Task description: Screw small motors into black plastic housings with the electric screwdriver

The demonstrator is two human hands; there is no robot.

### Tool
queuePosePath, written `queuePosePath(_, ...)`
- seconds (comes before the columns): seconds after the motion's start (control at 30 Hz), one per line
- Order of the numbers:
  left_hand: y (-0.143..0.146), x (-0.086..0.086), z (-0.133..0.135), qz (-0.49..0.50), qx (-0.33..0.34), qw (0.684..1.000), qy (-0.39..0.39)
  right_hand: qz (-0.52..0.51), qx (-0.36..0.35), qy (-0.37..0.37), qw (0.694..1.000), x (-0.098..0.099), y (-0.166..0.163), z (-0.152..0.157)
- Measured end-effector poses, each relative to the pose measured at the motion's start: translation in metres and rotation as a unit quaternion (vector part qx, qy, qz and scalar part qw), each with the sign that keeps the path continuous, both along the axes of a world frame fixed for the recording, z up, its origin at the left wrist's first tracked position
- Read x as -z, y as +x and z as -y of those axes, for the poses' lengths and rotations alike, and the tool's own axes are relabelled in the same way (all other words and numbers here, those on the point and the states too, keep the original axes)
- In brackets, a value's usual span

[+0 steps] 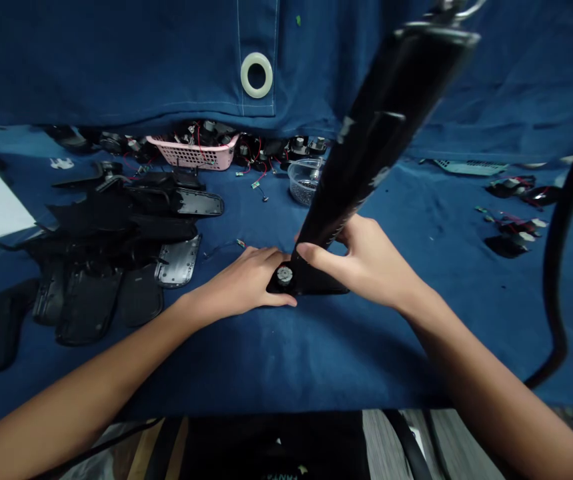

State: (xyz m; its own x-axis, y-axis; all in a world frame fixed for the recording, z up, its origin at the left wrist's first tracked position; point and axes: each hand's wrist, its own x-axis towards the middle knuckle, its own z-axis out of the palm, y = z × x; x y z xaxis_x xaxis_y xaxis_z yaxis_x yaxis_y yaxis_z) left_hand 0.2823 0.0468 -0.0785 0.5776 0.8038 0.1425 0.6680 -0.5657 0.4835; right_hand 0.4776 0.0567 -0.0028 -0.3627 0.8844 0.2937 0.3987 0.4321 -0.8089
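My right hand (371, 260) is closed around the lower end of a black electric screwdriver (366, 140), which leans up to the right and hangs from a metal hook. Its tip points down at a black plastic housing (321, 283) on the blue cloth; the tip itself is hidden. My left hand (251, 279) grips the left end of that housing, thumb along the near edge and fingers over the far side. A round silvery motor (285, 275) shows on the housing between my left thumb and fingers.
Black plastic housings (101, 247) are piled at the left. Behind stand a pink basket (196, 153) of wired parts and a clear tub (302, 180) of small screws. Wired parts (511, 230) lie right, near a thick black cable (556, 267). A blue curtain (116, 60) hangs at the back.
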Motion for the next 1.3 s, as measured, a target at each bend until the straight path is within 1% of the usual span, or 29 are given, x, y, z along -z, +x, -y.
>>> queuePosePath(0.07,0.000,-0.001,0.000,-0.004,0.003,1.000,0.001,-0.067,-0.004,-0.013,0.998,0.000,-0.009,0.003)
queuePosePath(0.13,0.001,-0.002,0.000,-0.005,0.002,1.000,0.004,-0.152,0.001,-0.015,0.988,0.003,-0.019,0.003)
queuePosePath(0.2,0.001,-0.002,0.000,-0.006,0.000,1.000,0.006,-0.217,-0.014,0.009,0.976,0.010,-0.027,0.000)
queuePosePath(0.23,0.000,-0.002,0.000,-0.008,0.001,1.000,0.006,-0.229,-0.030,0.032,0.972,0.015,-0.031,-0.002)
queuePosePath(0.33,0.000,0.000,-0.001,-0.015,0.011,1.000,0.000,-0.204,-0.058,0.110,0.971,0.027,-0.035,-0.009)
queuePosePath(0.43,-0.001,0.002,-0.003,-0.022,0.011,1.000,-0.003,-0.178,-0.040,0.157,0.971,0.036,-0.035,-0.013)
queuePosePath(0.53,-0.002,0.003,-0.003,-0.017,0.017,1.000,0.003,-0.194,-0.016,0.177,0.965,0.040,-0.036,-0.017)
queuePosePath(0.73,-0.001,0.002,-0.003,-0.010,0.012,1.000,0.019,-0.248,-0.009,0.170,0.954,0.040,-0.046,-0.024)
queuePosePath(0.97,0.000,0.003,-0.003,-0.024,0.007,1.000,0.014,-0.256,-0.014,0.172,0.951,0.039,-0.057,-0.020)
queuePosePath(1.17,0.000,0.001,-0.001,-0.031,0.006,0.999,0.025,-0.281,-0.013,0.177,0.943,0.035,-0.058,-0.018)
queuePosePath(1.3,0.001,-0.001,0.000,-0.035,0.006,0.999,0.016,-0.272,-0.011,0.189,0.944,0.034,-0.058,-0.013)
